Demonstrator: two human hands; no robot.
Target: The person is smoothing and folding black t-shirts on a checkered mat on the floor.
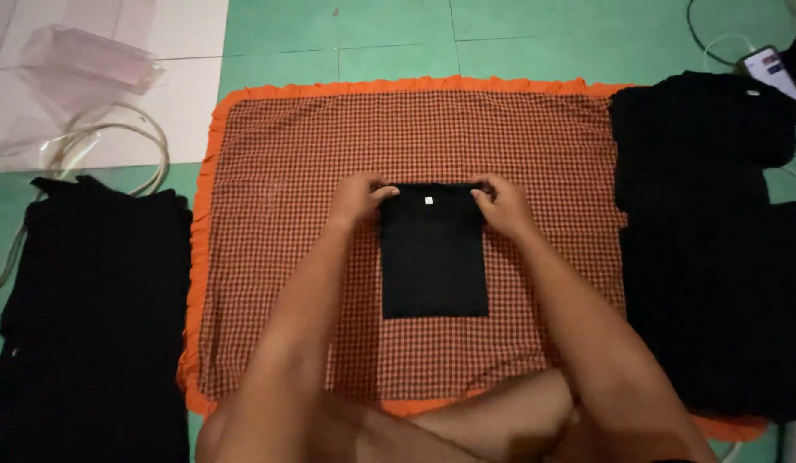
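I see the folded black shirt (434, 257) lying in the middle of the checked cloth (286, 171), so the surface under it is flat. My left hand (357, 199) and right hand (501, 206) pinch its far corners. Black clothes (98, 317) lie left of the cloth, more black clothes (707, 257) right; nothing blocks the hands.

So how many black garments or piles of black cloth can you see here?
3: a folded black garment on the checked mat between both hands, a pile at left, and another pile at right; stacked pieces can't be counted.
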